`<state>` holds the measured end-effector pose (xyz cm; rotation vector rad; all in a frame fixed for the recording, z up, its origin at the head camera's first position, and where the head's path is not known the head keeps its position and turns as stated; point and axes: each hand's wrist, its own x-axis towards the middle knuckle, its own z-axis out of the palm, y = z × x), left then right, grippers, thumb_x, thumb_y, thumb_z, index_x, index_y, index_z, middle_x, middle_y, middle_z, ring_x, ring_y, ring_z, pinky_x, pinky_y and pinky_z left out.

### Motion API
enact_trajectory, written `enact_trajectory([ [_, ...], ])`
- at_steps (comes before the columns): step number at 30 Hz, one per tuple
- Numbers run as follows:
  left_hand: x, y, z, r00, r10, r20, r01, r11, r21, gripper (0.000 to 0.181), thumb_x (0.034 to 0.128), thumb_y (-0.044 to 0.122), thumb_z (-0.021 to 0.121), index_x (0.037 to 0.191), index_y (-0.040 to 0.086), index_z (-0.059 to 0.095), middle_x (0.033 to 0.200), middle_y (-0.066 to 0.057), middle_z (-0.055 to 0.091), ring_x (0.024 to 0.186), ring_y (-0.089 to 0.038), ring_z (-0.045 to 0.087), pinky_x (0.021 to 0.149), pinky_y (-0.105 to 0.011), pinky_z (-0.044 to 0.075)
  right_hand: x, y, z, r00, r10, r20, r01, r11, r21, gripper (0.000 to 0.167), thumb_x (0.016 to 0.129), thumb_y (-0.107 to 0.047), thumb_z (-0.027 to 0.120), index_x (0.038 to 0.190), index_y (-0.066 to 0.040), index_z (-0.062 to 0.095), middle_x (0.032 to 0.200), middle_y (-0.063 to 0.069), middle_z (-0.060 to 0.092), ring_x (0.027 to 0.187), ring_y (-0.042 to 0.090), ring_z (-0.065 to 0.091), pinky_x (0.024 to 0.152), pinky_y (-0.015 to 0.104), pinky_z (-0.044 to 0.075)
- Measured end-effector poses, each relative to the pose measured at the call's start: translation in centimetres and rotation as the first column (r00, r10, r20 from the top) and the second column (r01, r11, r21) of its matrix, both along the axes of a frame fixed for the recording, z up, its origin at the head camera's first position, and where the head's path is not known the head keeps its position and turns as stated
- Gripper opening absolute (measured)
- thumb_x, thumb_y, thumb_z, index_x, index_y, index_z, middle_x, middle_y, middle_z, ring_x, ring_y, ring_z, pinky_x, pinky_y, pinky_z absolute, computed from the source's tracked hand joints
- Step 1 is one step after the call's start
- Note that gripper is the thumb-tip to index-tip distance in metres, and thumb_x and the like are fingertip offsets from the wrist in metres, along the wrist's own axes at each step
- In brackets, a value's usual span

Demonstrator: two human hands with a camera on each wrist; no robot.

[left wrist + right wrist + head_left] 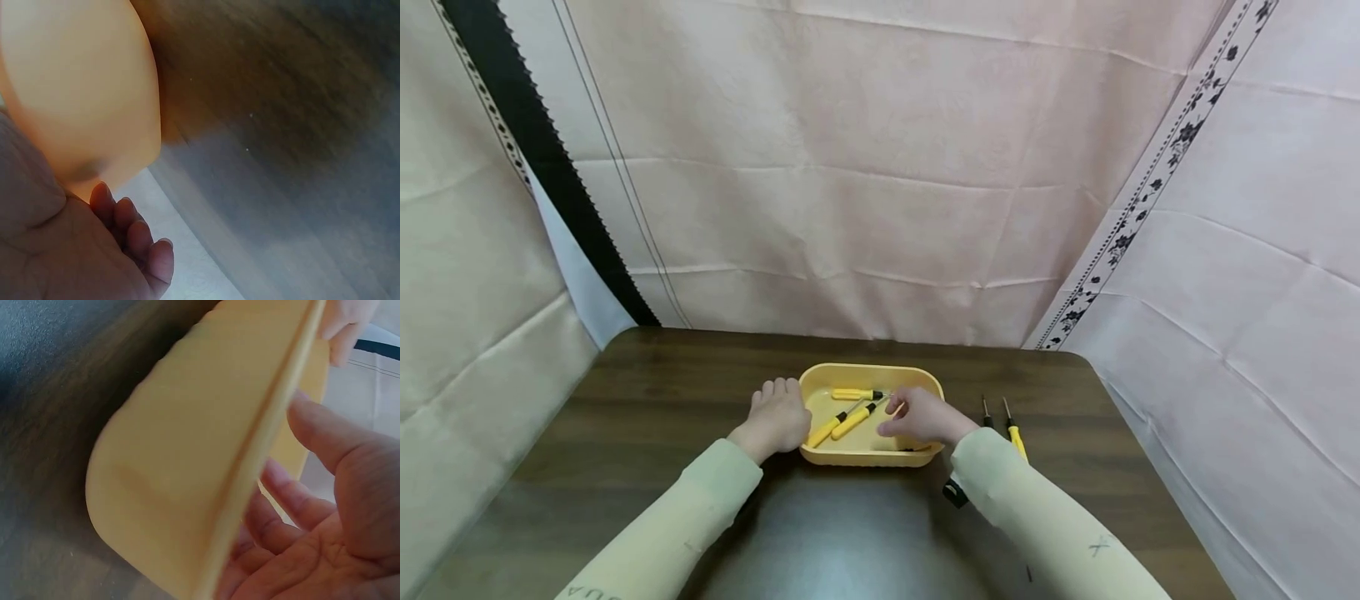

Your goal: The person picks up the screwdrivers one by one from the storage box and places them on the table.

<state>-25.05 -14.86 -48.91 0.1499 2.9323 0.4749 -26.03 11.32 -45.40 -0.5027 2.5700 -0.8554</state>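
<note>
A shallow yellow tray (842, 457) stands on the table with several yellow-handled screwdrivers (852, 421) lying loose inside. My left hand (778, 417) holds the tray's left side. In the left wrist view its fingers (140, 237) curve along the outer wall, and the thumb's tip is hidden. Over the tray's right half, my right hand (921, 417) reaches in with thumb and fingers apart. The right wrist view shows that thumb (328, 428) above the rim and nothing between it and the fingers. Something small and dark lies under this hand, partly hidden.
Two more screwdrivers lie right of the tray, one dark (987, 414) and one yellow-handled (1017, 437). My right forearm partly covers them. A dark device (955, 492) sits under my right wrist. Pale cloth (865, 208) hangs behind and beside the brown wooden table (715, 367).
</note>
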Motion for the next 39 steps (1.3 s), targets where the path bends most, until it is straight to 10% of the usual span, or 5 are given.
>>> enact_trajectory([
  [14, -0.1, 0.4, -0.4, 1.0, -0.003, -0.013, 0.003, 1.0, -0.006, 0.039, 0.0955, 0.024, 0.045, 0.122, -0.005, 0.04, 0.104, -0.016, 0.039, 0.094, -0.032, 0.034, 0.087, -0.047, 0.03, -0.4, -0.9, -2.2, 0.992, 0.122, -0.013, -0.117, 0.971, 0.207, 0.016, 0.082, -0.032, 0.077, 0.082, -0.018, 0.069, 0.079, -0.009, 0.062, 0.073, 0.009, 0.053, 0.071, 0.027, 0.044],
  [39, 0.1, 0.2, -0.1, 1.0, -0.012, -0.023, 0.011, 0.999, -0.031, 0.037, 0.0966, 0.024, 0.044, 0.12, -0.004, 0.041, 0.103, -0.016, 0.04, 0.094, -0.032, 0.035, 0.086, -0.046, 0.031, -0.4, -0.9, -2.1, 0.966, 0.215, 0.147, -0.239, 0.955, 0.173, 0.028, 0.094, -0.024, 0.062, 0.067, -0.017, 0.063, 0.054, -0.007, 0.042, 0.049, 0.008, 0.039, 0.049, 0.024, 0.031],
])
